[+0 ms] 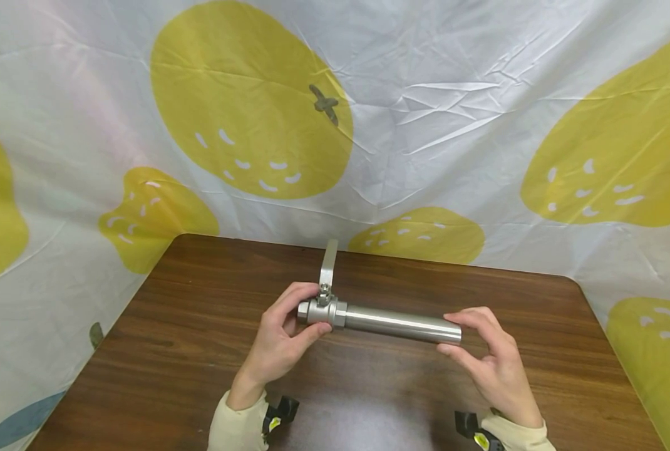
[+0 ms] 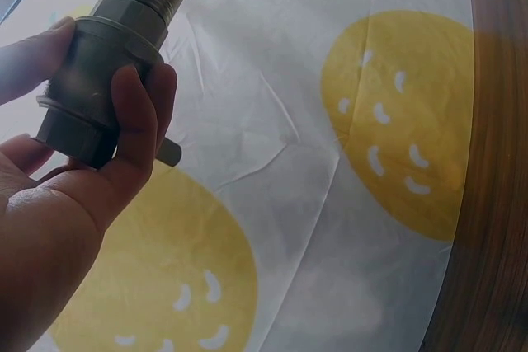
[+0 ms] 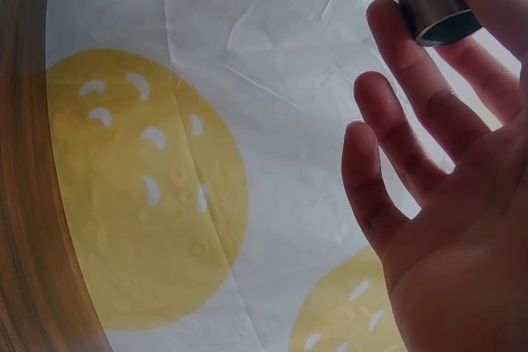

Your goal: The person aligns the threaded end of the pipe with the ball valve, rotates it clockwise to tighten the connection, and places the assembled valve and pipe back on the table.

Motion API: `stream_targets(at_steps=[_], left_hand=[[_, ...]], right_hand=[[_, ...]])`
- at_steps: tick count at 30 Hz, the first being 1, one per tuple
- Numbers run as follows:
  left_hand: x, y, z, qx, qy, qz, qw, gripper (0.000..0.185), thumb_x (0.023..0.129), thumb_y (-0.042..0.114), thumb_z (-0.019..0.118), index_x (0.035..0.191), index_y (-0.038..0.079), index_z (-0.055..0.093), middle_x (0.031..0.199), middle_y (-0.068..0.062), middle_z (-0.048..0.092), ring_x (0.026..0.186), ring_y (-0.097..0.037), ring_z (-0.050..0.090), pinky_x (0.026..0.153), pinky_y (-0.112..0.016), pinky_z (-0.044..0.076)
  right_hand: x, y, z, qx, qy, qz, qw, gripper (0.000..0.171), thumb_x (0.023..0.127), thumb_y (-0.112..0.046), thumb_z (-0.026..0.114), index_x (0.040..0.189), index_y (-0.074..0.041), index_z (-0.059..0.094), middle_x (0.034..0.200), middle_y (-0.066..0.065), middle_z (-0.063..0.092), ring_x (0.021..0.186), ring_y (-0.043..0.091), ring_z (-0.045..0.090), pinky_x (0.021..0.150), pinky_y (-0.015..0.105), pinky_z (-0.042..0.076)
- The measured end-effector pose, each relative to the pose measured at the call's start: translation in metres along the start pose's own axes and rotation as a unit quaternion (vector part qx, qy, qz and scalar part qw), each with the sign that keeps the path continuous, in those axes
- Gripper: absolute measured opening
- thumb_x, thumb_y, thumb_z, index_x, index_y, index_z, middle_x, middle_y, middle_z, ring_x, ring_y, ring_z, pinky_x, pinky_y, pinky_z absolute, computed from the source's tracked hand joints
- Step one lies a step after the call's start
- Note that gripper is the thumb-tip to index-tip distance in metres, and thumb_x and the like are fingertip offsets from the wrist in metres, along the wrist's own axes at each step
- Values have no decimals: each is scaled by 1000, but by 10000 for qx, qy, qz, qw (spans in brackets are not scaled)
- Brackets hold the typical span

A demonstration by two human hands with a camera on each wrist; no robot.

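Observation:
A steel ball valve [image 1: 319,311] with a flat lever handle [image 1: 328,263] pointing up and away is screwed onto a short steel pipe [image 1: 397,324]. The assembly is held level a little above the brown wooden table [image 1: 200,351]. My left hand [image 1: 287,335] grips the valve body [image 2: 95,80], thumb in front and fingers curled over the top. My right hand [image 1: 484,351] pinches the pipe's open end [image 3: 429,6] between thumb and index finger, while the other fingers [image 3: 371,171] stay spread and fairly straight.
A crinkled white cloth [image 1: 425,113] printed with large yellow fruit hangs behind and around the table. The table's far edge [image 1: 369,254] runs just behind the valve. Black wrist-camera mounts [image 1: 278,413] show at both cuffs.

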State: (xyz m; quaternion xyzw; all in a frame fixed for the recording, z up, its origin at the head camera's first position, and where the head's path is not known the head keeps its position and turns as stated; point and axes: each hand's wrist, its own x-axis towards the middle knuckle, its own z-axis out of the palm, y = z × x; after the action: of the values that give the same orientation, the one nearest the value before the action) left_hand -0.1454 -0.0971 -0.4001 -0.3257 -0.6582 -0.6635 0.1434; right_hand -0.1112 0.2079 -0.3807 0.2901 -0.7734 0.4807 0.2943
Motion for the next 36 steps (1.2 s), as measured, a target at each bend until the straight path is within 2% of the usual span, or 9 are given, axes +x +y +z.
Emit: stream_targets(at_steps=[14, 36], left_hand=[[0, -1, -1, 15, -39, 57, 10000, 50, 76, -15, 71, 121, -7, 53, 115, -23, 52, 105, -9, 53, 86, -17, 50], [-1, -1, 0, 1, -83, 60, 9999, 50, 76, -15, 71, 122, -7, 53, 116, -23, 51, 105, -9, 53, 86, -17, 51]], right_hand=[[-9, 16, -2, -149, -58, 155, 9998, 44, 60, 12, 80, 102, 8, 66, 99, 3, 64, 98, 4, 56, 87, 13, 43], [-14, 24, -3, -151, -192, 294, 9993, 39, 68, 11, 77, 104, -2, 68, 98, 1, 64, 98, 5, 58, 88, 15, 44]])
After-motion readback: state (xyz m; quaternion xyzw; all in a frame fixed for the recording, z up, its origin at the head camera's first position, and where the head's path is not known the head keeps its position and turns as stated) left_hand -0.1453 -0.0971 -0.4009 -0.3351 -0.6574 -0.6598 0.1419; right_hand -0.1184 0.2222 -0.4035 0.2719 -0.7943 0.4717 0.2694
